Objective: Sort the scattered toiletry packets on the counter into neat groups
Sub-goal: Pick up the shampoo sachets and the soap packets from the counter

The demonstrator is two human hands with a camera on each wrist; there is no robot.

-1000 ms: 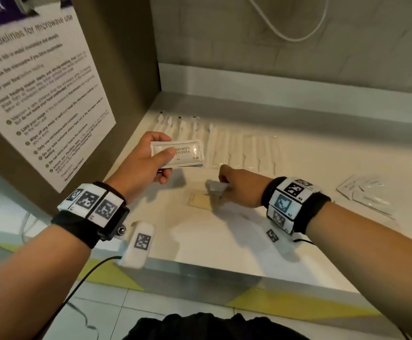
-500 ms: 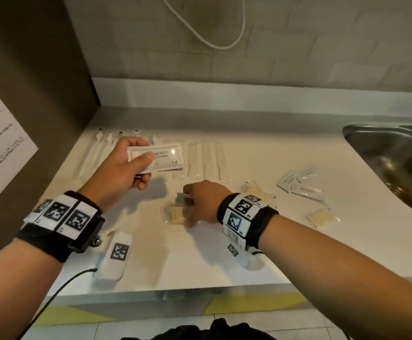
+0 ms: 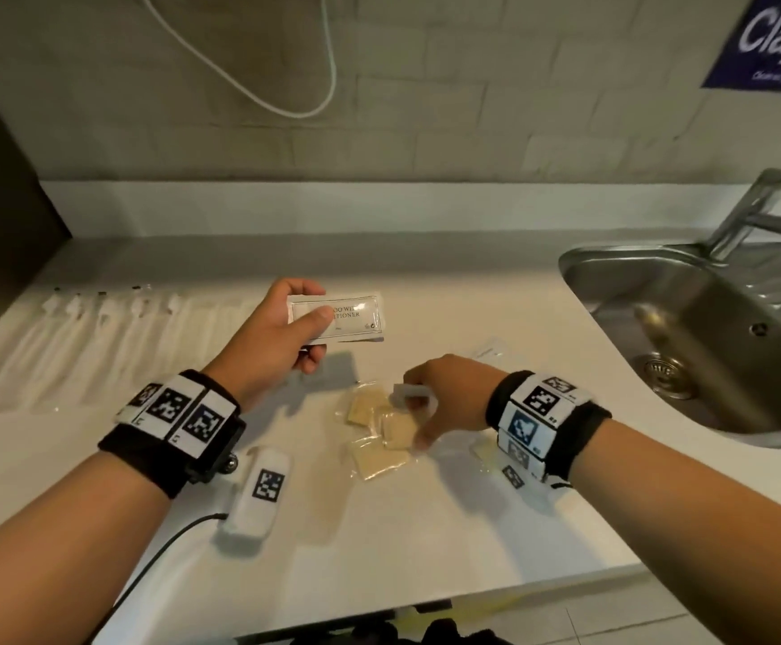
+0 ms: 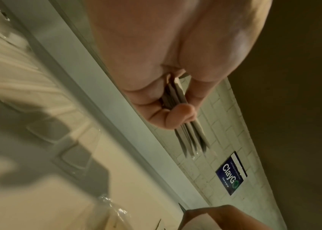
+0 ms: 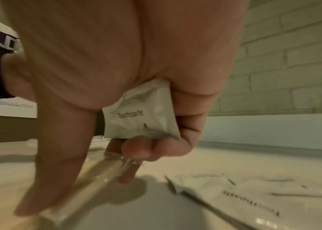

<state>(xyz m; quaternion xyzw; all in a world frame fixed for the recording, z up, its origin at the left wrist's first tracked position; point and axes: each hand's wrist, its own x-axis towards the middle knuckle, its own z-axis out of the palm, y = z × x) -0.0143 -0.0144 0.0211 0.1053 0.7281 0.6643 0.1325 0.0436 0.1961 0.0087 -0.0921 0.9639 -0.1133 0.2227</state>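
The counter (image 3: 495, 542) is a smooth, pale slab with a steel sink (image 3: 686, 346) set in at the right. Along its far left lies a row of long, thin clear sleeves (image 3: 100, 346), side by side, their long axes running away from the person.

The left hand (image 3: 267, 337) is raised over the counter's middle, thumb clamped on a flat stack of shampoo sachets (image 3: 339, 318); the left wrist view shows several thin edges fanned between thumb and fingers. The sachets are glossy white rectangles, long axis left to right.

The right hand (image 3: 444, 402) is lower and nearer the loose pile. It keeps a small, crinkled white toothpaste packet (image 5: 142, 118) tucked under curled fingers against the palm, while thumb and a fingertip reach down to a clear wrapper on the counter.

That wrapper belongs to a cluster of tan square pads (image 3: 379, 435) in clear film, lying overlapped directly under the right fingers, below and right of the left hand. More toothpaste packets (image 5: 254, 194) lie flat just right of the right hand.

The right hand is plainly the closer one for gathering the pads.
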